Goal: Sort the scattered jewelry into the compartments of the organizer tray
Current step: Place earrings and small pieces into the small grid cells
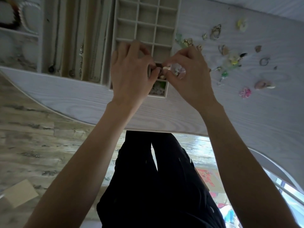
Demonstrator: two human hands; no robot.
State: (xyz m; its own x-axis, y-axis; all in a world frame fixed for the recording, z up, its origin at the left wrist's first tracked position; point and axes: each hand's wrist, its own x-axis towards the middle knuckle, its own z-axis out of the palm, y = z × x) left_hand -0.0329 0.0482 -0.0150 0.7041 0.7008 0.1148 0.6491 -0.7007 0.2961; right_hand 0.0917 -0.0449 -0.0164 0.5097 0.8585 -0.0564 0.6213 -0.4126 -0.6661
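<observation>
A beige organizer tray (176, 17) with a grid of small compartments lies on the white table. Both hands meet over its near end. My left hand (131, 69) and my right hand (185, 69) together pinch a small piece of jewelry (162, 67) with a dark part and a cream bead. My right hand also holds a clear, pale piece against its palm. The nearest compartment (158, 88) holds several pale and green pieces. Scattered jewelry (230, 60) lies on the table right of the tray: gold earrings, a ring (264, 61), a pink flower (245, 92), green beads.
A long-slot tray (79, 46) with necklaces lies left of the grid tray. Another tray (19, 22) with bracelets stands at the far left. The table's near edge (115, 116) curves in front of my legs. Wooden floor lies below.
</observation>
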